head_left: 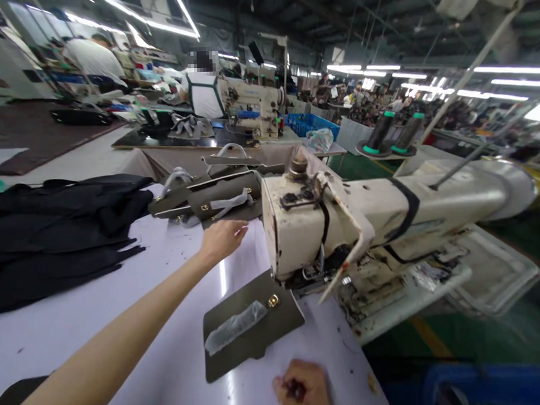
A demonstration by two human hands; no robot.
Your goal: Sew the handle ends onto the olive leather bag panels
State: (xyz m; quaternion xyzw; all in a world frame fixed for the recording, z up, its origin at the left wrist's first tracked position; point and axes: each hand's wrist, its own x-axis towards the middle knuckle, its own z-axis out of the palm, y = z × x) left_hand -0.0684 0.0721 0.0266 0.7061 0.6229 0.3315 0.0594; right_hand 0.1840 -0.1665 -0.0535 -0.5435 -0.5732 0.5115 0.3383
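Note:
My left hand [221, 238] reaches out over the white table [123, 314], its fingers curled loosely next to a stack of olive-grey leather pieces [208, 196] with brass fittings. What it holds, if anything, is hidden. My right hand [303, 387] rests at the table's near edge, fingers closed on something small and dark. Between the hands an olive-grey flap piece [250, 327] with a brass stud and a plastic-wrapped strap lies under the head of a worn cream sewing machine [341, 223].
Black fabric pieces [54, 233] are piled at the left of the table. Two thread cones [389, 133] stand behind the machine. Other people work at further sewing stations [249, 103] beyond. A blue crate [311, 123] sits at the back, and a blue bin [489, 387] stands low right.

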